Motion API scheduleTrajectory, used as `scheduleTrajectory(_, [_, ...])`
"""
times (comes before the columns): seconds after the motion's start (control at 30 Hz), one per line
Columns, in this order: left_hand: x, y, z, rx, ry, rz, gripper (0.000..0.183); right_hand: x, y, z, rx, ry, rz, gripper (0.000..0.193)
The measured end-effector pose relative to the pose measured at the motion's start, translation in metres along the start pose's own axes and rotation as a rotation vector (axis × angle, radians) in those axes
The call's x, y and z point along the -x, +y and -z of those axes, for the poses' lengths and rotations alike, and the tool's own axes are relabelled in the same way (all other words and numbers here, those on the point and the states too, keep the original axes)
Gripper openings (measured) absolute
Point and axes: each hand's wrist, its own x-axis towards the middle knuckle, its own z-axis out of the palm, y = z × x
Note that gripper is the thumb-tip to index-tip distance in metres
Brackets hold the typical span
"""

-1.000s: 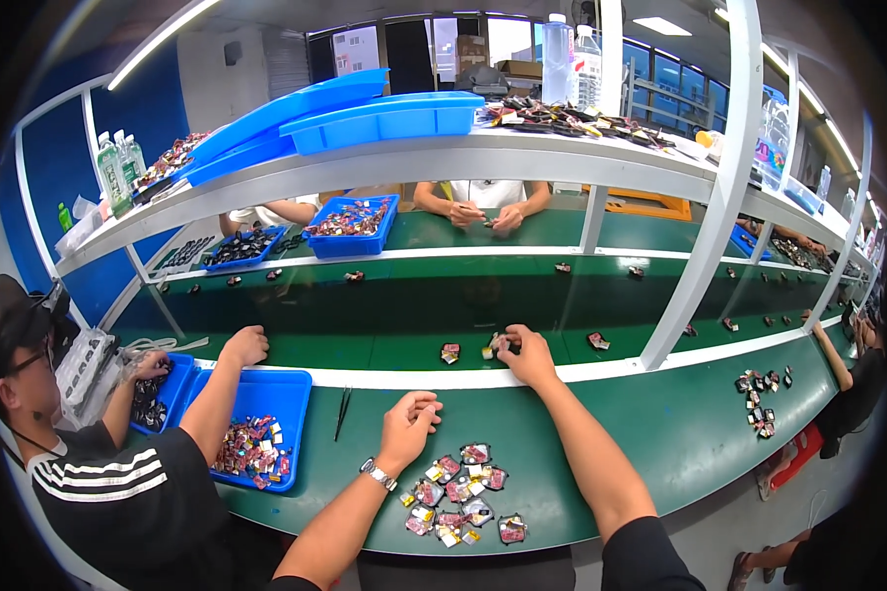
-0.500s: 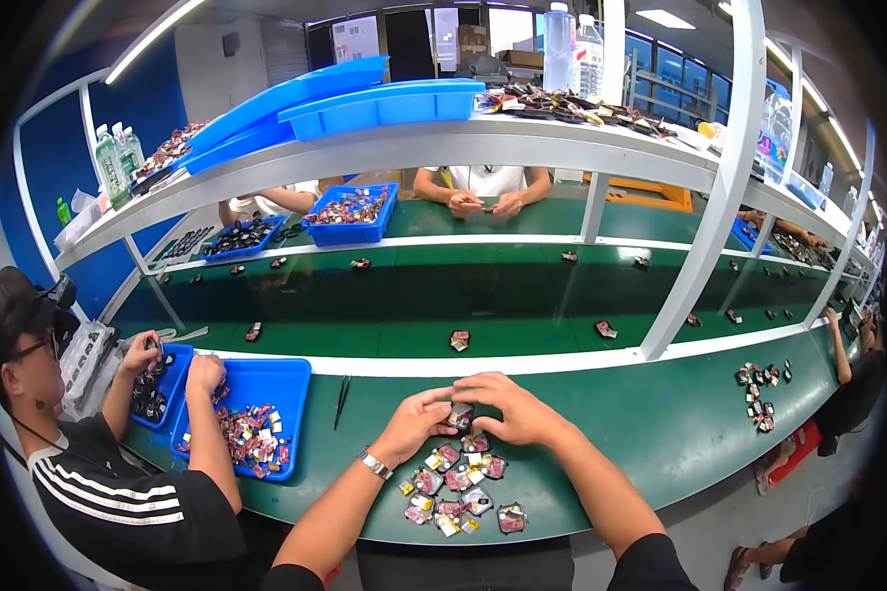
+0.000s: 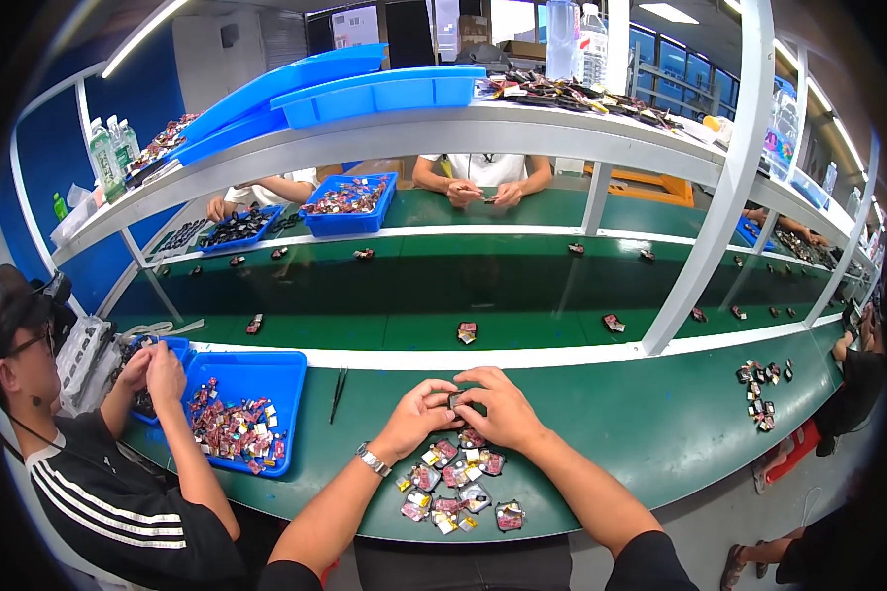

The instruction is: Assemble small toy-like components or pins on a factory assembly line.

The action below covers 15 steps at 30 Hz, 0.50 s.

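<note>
Between the fingertips of both hands is a small dark electronic unit (image 3: pixel 455 401), mostly hidden by the fingers. My left hand (image 3: pixel 419 419), with a metal watch (image 3: pixel 372 459) at its wrist, grips it from the left. My right hand (image 3: pixel 501 411) pinches it from the other side, fingers bent over its top. Just below them, several small electronic assemblies (image 3: pixel 452 477) lie in a loose cluster on the green bench (image 3: pixel 601 433). They show reddish circuit boards, silvery and yellow parts and dark casings. A pair of black tweezers (image 3: pixel 338 396) rests left of my hands.
At left, a co-worker (image 3: pixel 118 463) works beside a blue tray (image 3: pixel 299 366) of reddish boards. Beyond a white rail, a dark green belt (image 3: pixel 404 333) carries spaced-out assemblies. Another small group (image 3: pixel 756 394) lies at right. A white shelf post (image 3: pixel 705 187) rises ahead; another person sits opposite.
My right fingers have curled in closer around the unit. The left co-worker's hand has left the tray and joined the other hand. The assemblies on the near belt have shifted slightly right.
</note>
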Motion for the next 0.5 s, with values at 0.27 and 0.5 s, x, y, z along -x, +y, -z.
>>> scheduleTrajectory(0.27, [-0.001,-0.002,0.000,-0.043,-0.022,0.017,0.037,0.006,0.004,0.006,-0.151,-0.093,-0.046,0.011])
scheduleTrajectory(0.5, [-0.001,-0.004,0.000,0.006,-0.036,-0.014,0.030,0.011,-0.002,-0.010,-0.121,0.051,-0.129,0.010])
